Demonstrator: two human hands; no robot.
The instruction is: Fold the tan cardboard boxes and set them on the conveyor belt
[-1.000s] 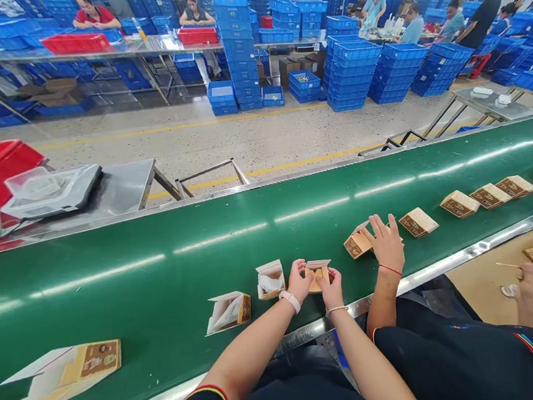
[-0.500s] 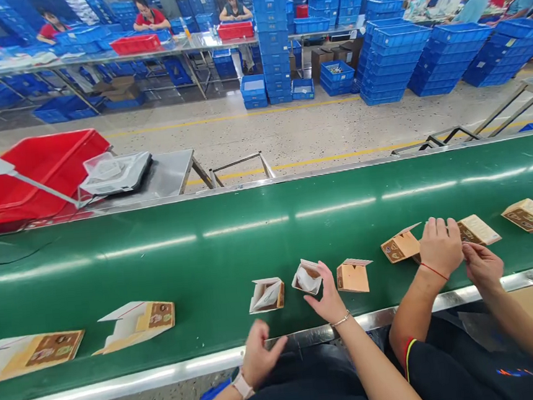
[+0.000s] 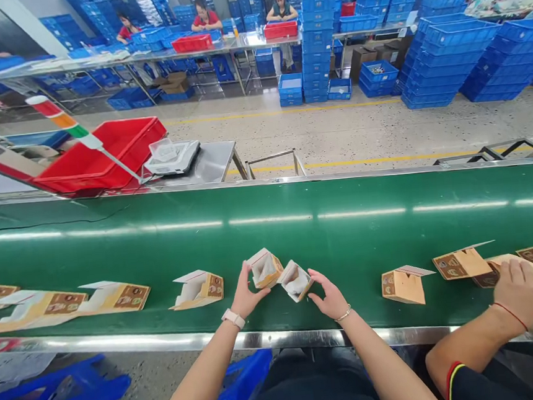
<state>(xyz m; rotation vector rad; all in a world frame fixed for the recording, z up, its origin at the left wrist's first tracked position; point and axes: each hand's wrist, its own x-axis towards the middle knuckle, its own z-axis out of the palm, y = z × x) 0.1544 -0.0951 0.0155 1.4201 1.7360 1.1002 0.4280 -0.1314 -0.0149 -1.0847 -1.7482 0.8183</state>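
Near the middle of the green belt, my left hand (image 3: 246,298) grips the left side of a small open carton (image 3: 273,278), fingers behind it and thumb in front. White material shows inside. My right hand (image 3: 329,295) has its thumb and fingers at the right edge of a second open carton (image 3: 296,280), which is tilted and also has something white in it. The two cartons touch or nearly touch at their facing corners. Left of my left hand stands another open carton (image 3: 211,287) with its flap up. Right of my right hand is a carton (image 3: 403,286) with a raised flap.
More cartons (image 3: 132,294) lie along the green conveyor belt (image 3: 344,230) on the left. A co-worker's hand (image 3: 524,292) is over cartons at the right. Beyond the belt stand a red bin (image 3: 117,144), a scale (image 3: 174,157) and stacked blue crates (image 3: 445,60).
My left hand has come up from the belt's front edge onto a carton. My right hand stays at its carton, now beside the left one. The view has swung left.
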